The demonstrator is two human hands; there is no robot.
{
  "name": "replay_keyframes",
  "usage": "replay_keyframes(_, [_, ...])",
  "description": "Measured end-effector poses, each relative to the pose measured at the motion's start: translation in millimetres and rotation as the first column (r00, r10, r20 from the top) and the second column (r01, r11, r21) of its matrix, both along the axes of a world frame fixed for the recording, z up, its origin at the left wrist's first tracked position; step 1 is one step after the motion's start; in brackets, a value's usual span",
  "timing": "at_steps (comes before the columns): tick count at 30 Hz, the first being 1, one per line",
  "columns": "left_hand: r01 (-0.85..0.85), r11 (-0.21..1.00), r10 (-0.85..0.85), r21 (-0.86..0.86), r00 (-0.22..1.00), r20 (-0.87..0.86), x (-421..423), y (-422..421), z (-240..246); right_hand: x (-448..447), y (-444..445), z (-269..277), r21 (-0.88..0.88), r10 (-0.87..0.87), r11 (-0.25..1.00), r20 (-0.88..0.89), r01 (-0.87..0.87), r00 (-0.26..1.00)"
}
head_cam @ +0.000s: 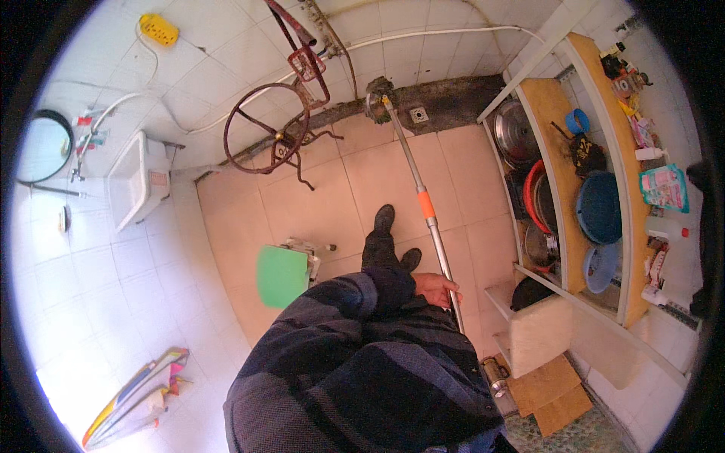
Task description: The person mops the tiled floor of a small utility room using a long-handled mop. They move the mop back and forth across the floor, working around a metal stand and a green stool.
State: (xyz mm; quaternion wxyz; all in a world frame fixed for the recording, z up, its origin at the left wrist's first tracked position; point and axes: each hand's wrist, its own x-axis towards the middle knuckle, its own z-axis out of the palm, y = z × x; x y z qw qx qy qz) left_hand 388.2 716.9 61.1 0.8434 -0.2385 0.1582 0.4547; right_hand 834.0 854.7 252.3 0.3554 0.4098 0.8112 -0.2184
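Note:
My left hand [437,289] is closed around the metal pole of a mop [401,133], below its orange sleeve. The pole slants up and away from me. Its round head [376,101], with dark, dirty-looking strands, rests at the edge of the dark strip along the far wall, left of a square floor drain [418,115]. My right hand is out of view. My dark shoes stand on the pinkish floor tiles [328,187], left of the pole.
A rusty metal stand with a handwheel [278,136] is by the far wall. A green-topped stool [282,276] stands left of my feet. Shelving [572,226] with basins and pots lines the right side. A white sink [139,178] hangs at left. Cardboard [544,388] lies at lower right.

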Motion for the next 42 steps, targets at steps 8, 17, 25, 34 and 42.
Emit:
replay_keyframes(8, [-0.143,0.951,0.160,-0.274,0.986,0.042,42.9,-24.0,-13.9,15.6,5.6,29.0,-0.037,0.046,0.998,-0.029,-0.047,0.999])
replay_keyframes(17, [-0.296,0.949,0.296,-0.109,0.955,-0.019,32.2,-83.3,-59.4,-147.1,36.5,93.0,-0.359,0.023,0.932,-0.096,-0.057,0.995])
replay_keyframes(25, [-0.495,0.814,0.478,-0.303,0.868,-0.134,-30.1,-137.6,-66.9,-304.8,-2.8,115.6,-0.532,0.013,0.846,0.067,0.025,0.998])
replay_keyframes(34, [-0.586,0.789,0.545,-0.186,0.807,-0.229,-116.4,-185.5,-53.6,-443.7,-69.8,169.6,-0.366,0.282,0.900,0.070,-0.238,0.957])
replay_keyframes(42, [-0.621,0.768,0.635,-0.156,0.771,0.054,-166.1,-170.9,20.0,-520.4,-56.8,246.9,-0.117,0.468,0.883,0.138,-0.455,0.873])
